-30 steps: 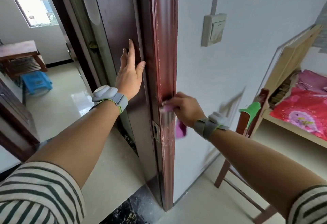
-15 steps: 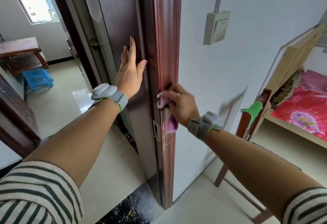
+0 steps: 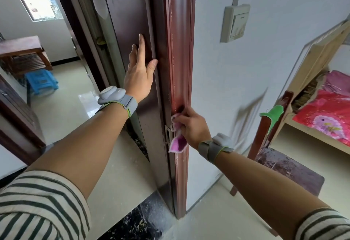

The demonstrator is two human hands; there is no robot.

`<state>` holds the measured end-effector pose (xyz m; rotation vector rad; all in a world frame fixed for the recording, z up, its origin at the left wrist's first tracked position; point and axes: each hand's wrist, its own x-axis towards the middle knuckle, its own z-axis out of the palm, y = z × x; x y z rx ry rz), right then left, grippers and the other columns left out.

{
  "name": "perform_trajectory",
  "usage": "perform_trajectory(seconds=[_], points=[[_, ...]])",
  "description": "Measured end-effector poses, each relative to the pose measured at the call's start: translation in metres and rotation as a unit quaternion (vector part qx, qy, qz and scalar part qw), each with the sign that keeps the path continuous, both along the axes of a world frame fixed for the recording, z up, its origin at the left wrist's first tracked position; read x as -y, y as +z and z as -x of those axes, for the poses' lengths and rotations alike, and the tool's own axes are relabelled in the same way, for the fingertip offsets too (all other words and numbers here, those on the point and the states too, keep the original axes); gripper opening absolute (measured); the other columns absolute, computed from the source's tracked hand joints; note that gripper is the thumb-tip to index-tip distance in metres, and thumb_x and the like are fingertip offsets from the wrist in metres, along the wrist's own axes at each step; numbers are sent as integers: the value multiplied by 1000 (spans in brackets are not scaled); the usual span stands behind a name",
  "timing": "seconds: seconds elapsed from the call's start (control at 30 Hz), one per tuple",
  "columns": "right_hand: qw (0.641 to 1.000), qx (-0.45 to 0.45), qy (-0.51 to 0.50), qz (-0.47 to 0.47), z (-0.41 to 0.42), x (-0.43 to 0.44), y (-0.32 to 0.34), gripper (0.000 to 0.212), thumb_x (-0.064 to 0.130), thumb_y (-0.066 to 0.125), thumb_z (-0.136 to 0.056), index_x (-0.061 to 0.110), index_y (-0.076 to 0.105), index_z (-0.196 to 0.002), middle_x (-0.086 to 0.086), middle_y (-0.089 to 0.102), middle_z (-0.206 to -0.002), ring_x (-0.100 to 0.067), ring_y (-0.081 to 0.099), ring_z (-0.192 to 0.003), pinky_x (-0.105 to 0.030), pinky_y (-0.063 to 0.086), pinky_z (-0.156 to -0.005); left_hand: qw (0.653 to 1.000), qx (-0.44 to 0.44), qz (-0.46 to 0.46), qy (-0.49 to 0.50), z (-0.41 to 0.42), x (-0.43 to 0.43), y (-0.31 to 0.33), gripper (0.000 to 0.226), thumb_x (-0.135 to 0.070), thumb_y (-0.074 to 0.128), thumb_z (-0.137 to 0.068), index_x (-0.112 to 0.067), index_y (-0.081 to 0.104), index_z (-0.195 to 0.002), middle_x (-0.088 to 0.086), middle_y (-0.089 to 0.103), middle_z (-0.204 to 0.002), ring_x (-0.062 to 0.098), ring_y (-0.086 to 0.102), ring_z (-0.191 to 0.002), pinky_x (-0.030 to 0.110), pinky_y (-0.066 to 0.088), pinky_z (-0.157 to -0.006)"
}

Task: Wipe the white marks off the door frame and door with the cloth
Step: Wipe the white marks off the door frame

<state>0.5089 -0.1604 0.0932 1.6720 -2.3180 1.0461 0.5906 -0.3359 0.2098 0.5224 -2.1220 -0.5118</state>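
The reddish-brown door frame point(image 3: 180, 50) runs top to bottom through the middle of the view. White specks dot its left edge above my hand and near the metal strike plate point(image 3: 167, 133). My right hand point(image 3: 191, 126) presses a pink cloth point(image 3: 177, 141) against the frame just above the strike plate, a corner of the cloth hanging below the fingers. My left hand point(image 3: 139, 77) lies flat, fingers spread, on the dark inner side of the frame. The dark door point(image 3: 91, 31) stands open behind it.
A light switch point(image 3: 234, 23) sits on the white wall right of the frame. A dark wooden chair point(image 3: 284, 166) and a bed with a red cover point(image 3: 325, 114) stand at the right. Through the doorway are a blue stool point(image 3: 40, 81) and a wooden bench point(image 3: 20, 52).
My right hand rubbed the cloth up the frame and back down to just above the strike plate. My left hand stayed flat on the inner frame.
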Motion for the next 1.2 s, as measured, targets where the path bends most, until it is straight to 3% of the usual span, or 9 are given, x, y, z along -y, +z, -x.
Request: perform_trajectory(seconds=[0.07,0.13,0.27,0.53,0.73,0.97,1.03,1.13,1.2], points=[[998,21,-3,-60,4,-10,-18,21,13,55,-91,16,75,-97,3,62,-99,-15,60,-85,-29,45,-73,1000,1,-4,1,0,0,-1,66,-35,39,-107,-21,2,-159,18,14,-163,26,12,-152,24,18,-106],[998,20,-42,-38,9,-22,-26,21,25,55,-91,22,75,-88,7,59,-87,-15,60,-71,-29,44,-64,1000,-4,-8,1,1,-1,-3,65,-36,38,-107,-20,2,-159,18,13,-163,26,12,-152,23,17,-106],[996,6,-90,15,24,-30,-10,28,24,47,-89,23,75,-85,1,61,-95,-23,61,-66,-25,45,-63,999,-28,-38,12,4,-8,-21,63,-33,37,-108,-14,6,-159,17,11,-163,26,12,-152,23,13,-111],[980,74,-99,158,34,2,1,18,0,64,-82,13,73,-77,13,51,-94,-4,53,-80,-14,42,-78,995,-64,-63,46,19,-15,-38,59,-31,33,-108,-13,7,-158,18,13,-163,27,15,-151,12,12,-104],[987,98,-85,-92,41,-15,-47,21,10,61,-85,20,77,-78,1,60,-91,-26,61,-87,-26,38,-73,994,-63,-48,77,20,-15,-41,59,-33,33,-108,-14,10,-158,15,18,-162,26,20,-149,19,18,-103],[983,93,-70,144,19,-4,-32,9,14,67,-87,10,76,-87,2,59,-101,-9,55,-85,-17,44,-80,992,-71,-43,94,23,-16,-44,65,-45,25,-103,-12,14,-158,17,24,-160,30,26,-146,37,29,-112],[989,109,-61,80,19,1,-42,13,10,64,-86,11,76,-81,4,59,-98,-9,55,-87,-20,45,-83,993,-67,-42,90,23,-14,-45,74,-53,19,-97,-11,15,-158,17,25,-160,32,28,-145,37,27,-114],[983,101,-68,-140,31,-12,-70,17,14,59,-87,13,76,-86,-3,61,-98,-25,60,-92,-26,39,-76,993,-64,-49,89,23,-14,-44,78,-57,17,-94,-13,14,-158,15,23,-161,31,27,-146,35,25,-113],[977,137,-103,-127,36,-23,-81,18,15,58,-89,16,76,-84,0,62,-94,-23,61,-89,-23,36,-70,993,-62,-50,83,22,-15,-43,78,-58,17,-94,-14,14,-158,15,23,-161,30,27,-146,34,24,-113]])
